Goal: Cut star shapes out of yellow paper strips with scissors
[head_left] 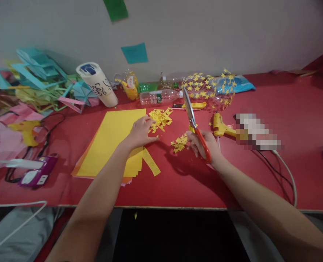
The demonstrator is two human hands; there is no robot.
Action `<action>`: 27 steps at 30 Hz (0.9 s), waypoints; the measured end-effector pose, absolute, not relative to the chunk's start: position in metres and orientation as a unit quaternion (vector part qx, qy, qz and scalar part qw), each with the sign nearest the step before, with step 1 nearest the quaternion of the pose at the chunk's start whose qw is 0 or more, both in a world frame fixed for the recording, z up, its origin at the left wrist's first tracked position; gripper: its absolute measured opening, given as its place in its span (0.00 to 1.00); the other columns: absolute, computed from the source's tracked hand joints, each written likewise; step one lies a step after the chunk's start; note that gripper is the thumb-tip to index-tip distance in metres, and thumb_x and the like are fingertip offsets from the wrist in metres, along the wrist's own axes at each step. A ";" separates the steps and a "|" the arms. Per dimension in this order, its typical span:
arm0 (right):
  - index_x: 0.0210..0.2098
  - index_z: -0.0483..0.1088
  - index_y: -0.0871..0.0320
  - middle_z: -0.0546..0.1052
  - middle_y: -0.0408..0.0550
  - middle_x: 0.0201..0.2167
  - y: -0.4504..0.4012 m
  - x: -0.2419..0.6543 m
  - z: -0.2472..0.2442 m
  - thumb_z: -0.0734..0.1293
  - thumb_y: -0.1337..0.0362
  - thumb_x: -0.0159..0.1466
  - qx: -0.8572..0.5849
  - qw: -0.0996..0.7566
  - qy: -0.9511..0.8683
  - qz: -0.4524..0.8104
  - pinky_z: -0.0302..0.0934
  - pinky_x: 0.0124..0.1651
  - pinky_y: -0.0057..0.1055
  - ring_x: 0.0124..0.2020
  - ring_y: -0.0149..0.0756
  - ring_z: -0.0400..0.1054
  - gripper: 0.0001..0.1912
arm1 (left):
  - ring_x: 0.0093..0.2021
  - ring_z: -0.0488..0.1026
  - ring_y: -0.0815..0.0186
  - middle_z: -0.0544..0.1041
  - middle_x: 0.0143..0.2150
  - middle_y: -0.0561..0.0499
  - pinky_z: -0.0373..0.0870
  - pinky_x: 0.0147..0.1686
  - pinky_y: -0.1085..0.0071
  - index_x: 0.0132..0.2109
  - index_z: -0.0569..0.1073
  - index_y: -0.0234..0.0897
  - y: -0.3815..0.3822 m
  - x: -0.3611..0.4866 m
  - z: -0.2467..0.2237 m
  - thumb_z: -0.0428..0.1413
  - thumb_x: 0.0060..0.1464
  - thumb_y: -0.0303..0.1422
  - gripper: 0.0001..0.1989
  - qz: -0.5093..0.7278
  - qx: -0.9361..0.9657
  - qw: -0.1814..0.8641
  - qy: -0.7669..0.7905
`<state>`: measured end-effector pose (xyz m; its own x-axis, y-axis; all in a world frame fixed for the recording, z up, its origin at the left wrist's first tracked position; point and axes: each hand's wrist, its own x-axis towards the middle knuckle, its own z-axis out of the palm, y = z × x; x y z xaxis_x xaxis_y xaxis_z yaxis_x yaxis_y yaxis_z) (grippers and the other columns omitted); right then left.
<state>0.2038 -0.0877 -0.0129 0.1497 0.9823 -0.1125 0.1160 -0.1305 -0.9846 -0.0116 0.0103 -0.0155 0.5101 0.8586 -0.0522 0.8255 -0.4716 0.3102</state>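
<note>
My left hand (141, 131) is over the right edge of the yellow paper stack (103, 142), fingers apart, beside a heap of yellow paper scraps (160, 118). My right hand (203, 145) holds red-handled scissors (202, 142), their blades pointing up and away from me. Just left of that hand lies a small pile of yellow paper stars (180, 143). A narrow yellow strip (151, 162) sticks out from the stack's right side.
Behind are a white tumbler (99, 85), a clear bottle (160, 97), star-covered plastic (202, 86) and a yellow cutter (195, 106). Yellow glue guns (221, 127) lie on both sides. A purple power strip (38, 173) and folded paper shapes (41, 80) are at left.
</note>
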 end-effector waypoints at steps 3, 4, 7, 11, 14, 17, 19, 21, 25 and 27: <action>0.17 0.58 0.56 0.57 0.34 0.05 -0.088 0.203 -0.013 0.68 0.46 0.52 -0.598 0.460 -0.479 0.449 0.50 0.13 0.25 0.07 0.25 0.54 0.23 | 0.61 0.54 0.49 0.58 0.59 0.39 0.48 0.61 0.52 0.55 0.61 0.36 0.014 -0.005 -0.028 0.55 0.48 0.44 0.29 0.123 0.813 0.104 0.560; 0.17 0.58 0.56 0.57 0.34 0.06 -0.088 0.203 -0.013 0.68 0.46 0.52 -0.598 0.459 -0.483 0.445 0.49 0.13 0.25 0.08 0.25 0.54 0.23 | 0.60 0.55 0.50 0.59 0.58 0.39 0.49 0.60 0.53 0.54 0.61 0.36 0.016 -0.004 -0.028 0.53 0.50 0.40 0.26 0.152 0.801 0.092 0.571; 0.17 0.58 0.55 0.58 0.34 0.06 -0.087 0.204 -0.017 0.68 0.46 0.52 -0.603 0.459 -0.483 0.438 0.47 0.12 0.25 0.07 0.25 0.53 0.23 | 0.54 0.60 0.56 0.64 0.49 0.43 0.57 0.56 0.58 0.44 0.67 0.37 0.014 -0.011 -0.014 0.51 0.50 0.35 0.14 0.174 0.809 0.136 0.544; 0.17 0.57 0.55 0.58 0.34 0.07 -0.085 0.206 -0.020 0.68 0.46 0.53 -0.602 0.457 -0.487 0.437 0.47 0.12 0.25 0.07 0.24 0.53 0.23 | 0.46 0.62 0.60 0.63 0.43 0.48 0.63 0.46 0.64 0.38 0.69 0.39 0.001 -0.023 0.009 0.56 0.43 0.41 0.14 -0.066 0.870 0.306 0.381; 0.17 0.57 0.56 0.58 0.33 0.07 -0.085 0.206 -0.021 0.68 0.46 0.53 -0.604 0.456 -0.489 0.434 0.48 0.12 0.25 0.07 0.24 0.54 0.24 | 0.43 0.60 0.60 0.62 0.42 0.49 0.62 0.40 0.66 0.39 0.67 0.40 -0.012 -0.022 0.015 0.58 0.39 0.39 0.18 -0.152 0.878 0.284 0.356; 0.17 0.57 0.56 0.58 0.34 0.08 -0.085 0.206 -0.021 0.68 0.46 0.53 -0.602 0.457 -0.492 0.431 0.48 0.12 0.24 0.07 0.24 0.54 0.24 | 0.41 0.59 0.61 0.61 0.42 0.49 0.60 0.38 0.67 0.37 0.66 0.39 -0.020 -0.013 0.015 0.57 0.38 0.36 0.16 -0.187 0.886 0.273 0.327; 0.17 0.57 0.56 0.59 0.34 0.07 -0.085 0.206 -0.021 0.67 0.46 0.54 -0.602 0.459 -0.494 0.428 0.47 0.12 0.24 0.07 0.23 0.53 0.23 | 0.40 0.59 0.62 0.61 0.41 0.49 0.59 0.37 0.68 0.35 0.66 0.39 -0.023 -0.008 0.014 0.56 0.39 0.33 0.12 -0.197 0.888 0.280 0.308; 0.17 0.58 0.56 0.58 0.34 0.07 -0.085 0.206 -0.020 0.67 0.46 0.54 -0.604 0.459 -0.495 0.423 0.47 0.12 0.25 0.07 0.24 0.53 0.23 | 0.40 0.59 0.63 0.61 0.40 0.49 0.59 0.38 0.68 0.33 0.66 0.38 -0.023 -0.004 0.014 0.55 0.41 0.32 0.09 -0.197 0.886 0.296 0.297; 0.18 0.58 0.56 0.58 0.34 0.07 -0.085 0.207 -0.020 0.67 0.47 0.55 -0.602 0.461 -0.501 0.417 0.47 0.12 0.25 0.07 0.24 0.53 0.22 | 0.42 0.60 0.62 0.62 0.39 0.48 0.60 0.41 0.67 0.34 0.66 0.37 -0.021 -0.001 0.011 0.51 0.47 0.33 0.06 -0.151 0.888 0.297 0.317; 0.18 0.58 0.56 0.58 0.34 0.07 -0.085 0.207 -0.020 0.67 0.47 0.55 -0.600 0.464 -0.501 0.417 0.46 0.12 0.25 0.07 0.24 0.53 0.22 | 0.43 0.60 0.62 0.62 0.41 0.47 0.60 0.43 0.66 0.37 0.66 0.37 -0.021 0.000 0.009 0.50 0.48 0.35 0.09 -0.116 0.886 0.297 0.337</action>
